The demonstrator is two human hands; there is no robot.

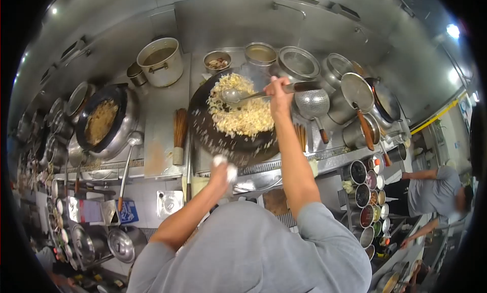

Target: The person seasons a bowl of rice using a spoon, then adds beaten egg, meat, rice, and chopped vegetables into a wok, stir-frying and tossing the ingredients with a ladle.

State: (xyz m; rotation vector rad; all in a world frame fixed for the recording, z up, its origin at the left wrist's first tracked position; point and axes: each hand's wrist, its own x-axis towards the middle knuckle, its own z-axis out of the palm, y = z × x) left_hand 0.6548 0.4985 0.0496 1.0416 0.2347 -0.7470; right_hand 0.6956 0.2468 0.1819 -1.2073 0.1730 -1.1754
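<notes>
In front of me a large black wok [203,133] is tilted, and a mass of fried rice [246,119] with yellow bits lies in it. Loose grains blur through the air over the near side. My right hand [278,95] is closed around a ladle, whose metal bowl [231,95] is down among the rice. The ladle's dark handle end sticks out to the right of the hand. My left hand [219,175] is closed on a white cloth [232,173] at the wok's near edge. Motion blurs the cloth, and the wok's grip under it is hidden.
A bamboo brush [179,135] lies left of the wok. A tall pot [161,62] and metal bowls [217,62] stand behind. A perforated ladle [312,103] and a strainer [357,92] are at right. Another wok [104,121] stands left. A co-worker [433,191] stands at far right.
</notes>
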